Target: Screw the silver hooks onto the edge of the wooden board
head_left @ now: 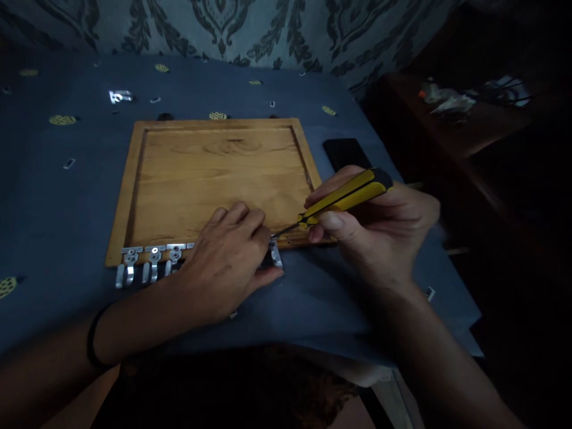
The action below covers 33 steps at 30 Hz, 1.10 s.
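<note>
Screwdriver, gripped in the closed right hand, meets a hook beside the flat, open left hand; three hooks already sit screwed along the board, near left.

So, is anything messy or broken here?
Nothing looks broken. One loose shiny metal piece lies alone on the blue cloth, far from the three metal hooks screwed along the near edge of the wooden board, where the right hand holds a yellow-and-black screwdriver. Small bits lie scattered on the cloth too.
</note>
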### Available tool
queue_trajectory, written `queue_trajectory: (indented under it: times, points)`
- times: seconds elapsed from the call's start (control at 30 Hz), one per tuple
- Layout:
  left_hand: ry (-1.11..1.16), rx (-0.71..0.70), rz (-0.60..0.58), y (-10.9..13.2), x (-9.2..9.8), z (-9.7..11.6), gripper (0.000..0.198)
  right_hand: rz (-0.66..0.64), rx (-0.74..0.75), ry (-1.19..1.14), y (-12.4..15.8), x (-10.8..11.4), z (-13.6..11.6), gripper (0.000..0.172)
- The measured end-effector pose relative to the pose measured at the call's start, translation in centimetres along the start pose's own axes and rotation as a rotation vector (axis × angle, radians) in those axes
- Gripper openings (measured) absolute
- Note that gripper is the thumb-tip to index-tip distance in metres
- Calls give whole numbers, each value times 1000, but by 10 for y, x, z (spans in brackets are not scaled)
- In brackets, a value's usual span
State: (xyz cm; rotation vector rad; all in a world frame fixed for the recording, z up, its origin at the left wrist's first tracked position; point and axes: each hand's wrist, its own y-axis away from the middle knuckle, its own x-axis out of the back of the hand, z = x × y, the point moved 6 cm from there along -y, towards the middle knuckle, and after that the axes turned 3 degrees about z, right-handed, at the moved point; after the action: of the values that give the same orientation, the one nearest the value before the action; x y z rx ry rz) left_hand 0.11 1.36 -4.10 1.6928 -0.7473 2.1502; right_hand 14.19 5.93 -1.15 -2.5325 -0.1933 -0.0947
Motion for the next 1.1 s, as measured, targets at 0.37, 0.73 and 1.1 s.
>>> queue_trajectory:
  times: [0.37, 0.73, 1.1]
  points:
    - [17, -7, -3, 0, 1, -1, 30, 310, 32, -12, 3, 18, 7, 17]
    - [26, 25, -20, 0, 0, -1, 33, 106, 14, 43, 5, 6, 6, 7]
    - [12, 25, -8, 0, 0, -1, 34, 94, 8, 30, 3, 2, 4, 11]
